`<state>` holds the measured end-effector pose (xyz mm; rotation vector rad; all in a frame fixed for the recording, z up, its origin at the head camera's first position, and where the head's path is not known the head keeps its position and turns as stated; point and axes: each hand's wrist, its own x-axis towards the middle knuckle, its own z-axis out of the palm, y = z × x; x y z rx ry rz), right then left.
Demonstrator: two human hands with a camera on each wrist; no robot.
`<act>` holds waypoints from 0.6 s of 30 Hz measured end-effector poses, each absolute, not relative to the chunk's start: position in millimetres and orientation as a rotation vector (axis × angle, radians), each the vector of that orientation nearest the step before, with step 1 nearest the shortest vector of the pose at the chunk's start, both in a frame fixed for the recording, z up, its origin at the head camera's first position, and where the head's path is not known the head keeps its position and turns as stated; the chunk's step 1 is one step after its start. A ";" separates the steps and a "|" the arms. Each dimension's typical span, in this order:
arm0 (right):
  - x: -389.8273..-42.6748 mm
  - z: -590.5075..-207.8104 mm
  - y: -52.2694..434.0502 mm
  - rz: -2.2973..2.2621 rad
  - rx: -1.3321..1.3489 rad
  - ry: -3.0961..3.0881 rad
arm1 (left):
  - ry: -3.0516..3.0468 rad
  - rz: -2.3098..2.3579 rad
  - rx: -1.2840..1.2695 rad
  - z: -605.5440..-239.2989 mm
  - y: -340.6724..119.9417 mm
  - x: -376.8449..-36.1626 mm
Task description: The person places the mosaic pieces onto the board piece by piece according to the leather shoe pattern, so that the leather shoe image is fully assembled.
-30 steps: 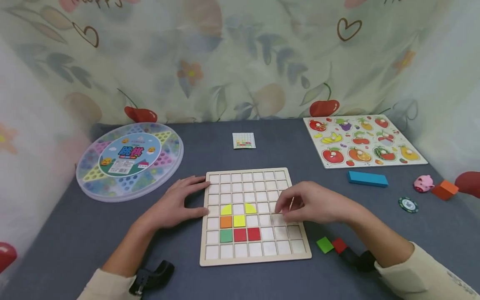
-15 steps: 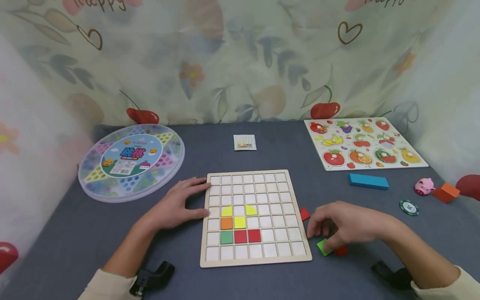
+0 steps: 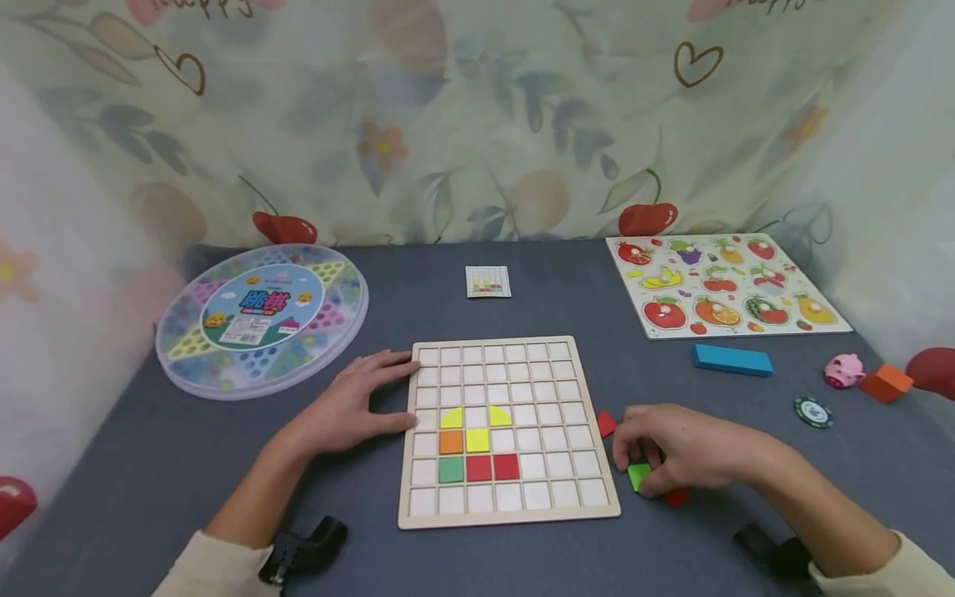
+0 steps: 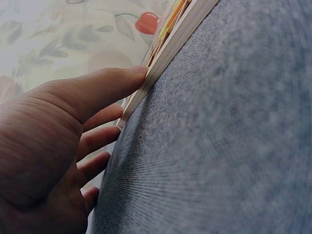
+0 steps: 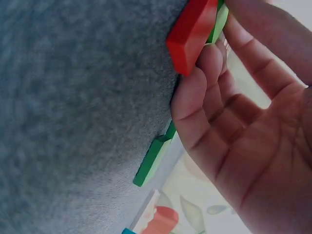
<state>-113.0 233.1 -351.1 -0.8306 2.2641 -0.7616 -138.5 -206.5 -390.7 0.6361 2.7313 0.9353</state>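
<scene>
Right of the wooden grid board (image 3: 511, 512), green square tile (image 3: 638, 476) sat on the grey mat (image 3: 186, 464), pinched by right hand (image 3: 682, 452) fingers (red tile (image 3: 678, 497) touching it). Left hand (image 3: 351, 406) lay flat, fingers straight, thumb against the board's left edge.

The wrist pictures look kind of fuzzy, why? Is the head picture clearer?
Left wrist view: the camera sits so close that the left hand and gray cloth blur. Right wrist view: the red piece and right hand's fingers look soft too. Head view: evenly lit, sharper, the wooden board crisp.
</scene>
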 end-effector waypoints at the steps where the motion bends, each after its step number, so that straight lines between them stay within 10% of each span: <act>1: -112.3 -350.9 232.9 -0.753 -0.828 2.280 | 2.731 0.935 0.638 -390.6 -206.1 -138.7; 18: -101.2 -343.0 216.9 -0.440 -0.689 2.538 | 2.733 0.934 0.648 -390.7 -206.0 -139.3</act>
